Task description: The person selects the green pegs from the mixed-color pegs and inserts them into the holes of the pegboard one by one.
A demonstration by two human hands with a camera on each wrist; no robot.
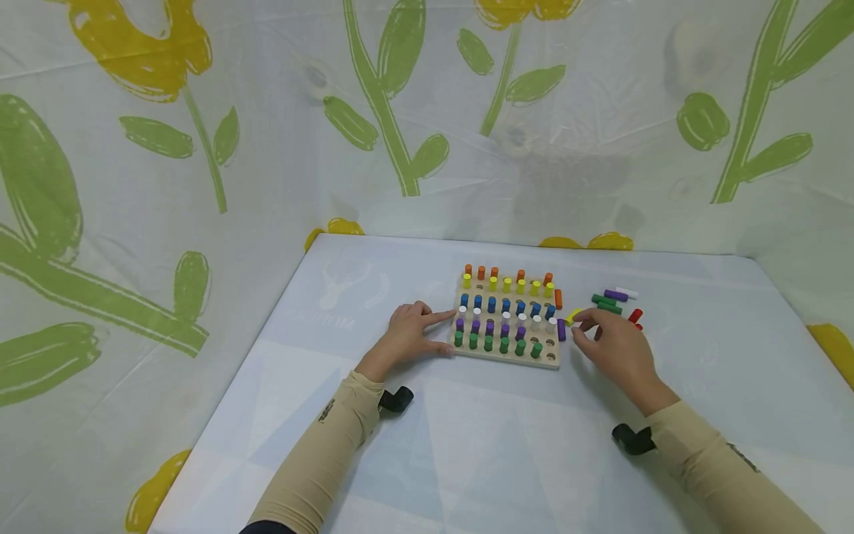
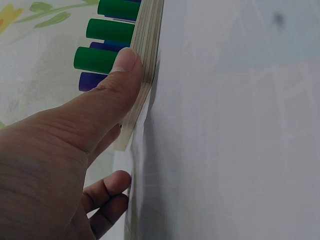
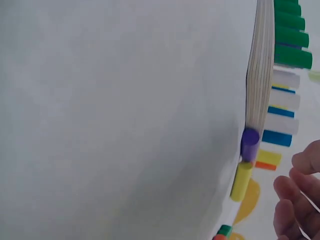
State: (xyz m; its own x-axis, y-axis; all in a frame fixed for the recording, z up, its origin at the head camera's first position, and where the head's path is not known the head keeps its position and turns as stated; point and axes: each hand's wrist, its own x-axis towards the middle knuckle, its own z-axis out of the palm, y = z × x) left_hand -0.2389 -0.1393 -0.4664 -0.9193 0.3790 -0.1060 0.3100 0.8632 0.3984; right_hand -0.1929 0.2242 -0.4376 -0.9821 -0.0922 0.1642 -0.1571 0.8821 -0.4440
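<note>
A wooden peg board point(image 1: 542, 363) stands on the table with rows of orange, yellow, blue, white, purple and green pegs upright in its holes. Against its left side rests my left hand point(image 1: 410, 334), index finger and thumb extended; the left wrist view shows the thumb point(image 2: 127, 62) on the board's edge, beside a green peg point(image 2: 95, 60). Off the board's right side hovers my right hand point(image 1: 617, 352), its fingers loosely bent and nothing visible between them. Closest to its fingertips are a loose yellow peg point(image 1: 574, 315) and a loose purple peg point(image 3: 250, 145) by the board's edge.
Right of the board lie more loose pegs: an orange one point(image 1: 558, 299), green ones point(image 1: 608, 307), a purple one point(image 1: 615, 295), a white one point(image 1: 626, 292) and red ones point(image 1: 635, 316). Flower-patterned cloth walls point(image 1: 567, 178) rise behind and left of the pale table point(image 1: 480, 445).
</note>
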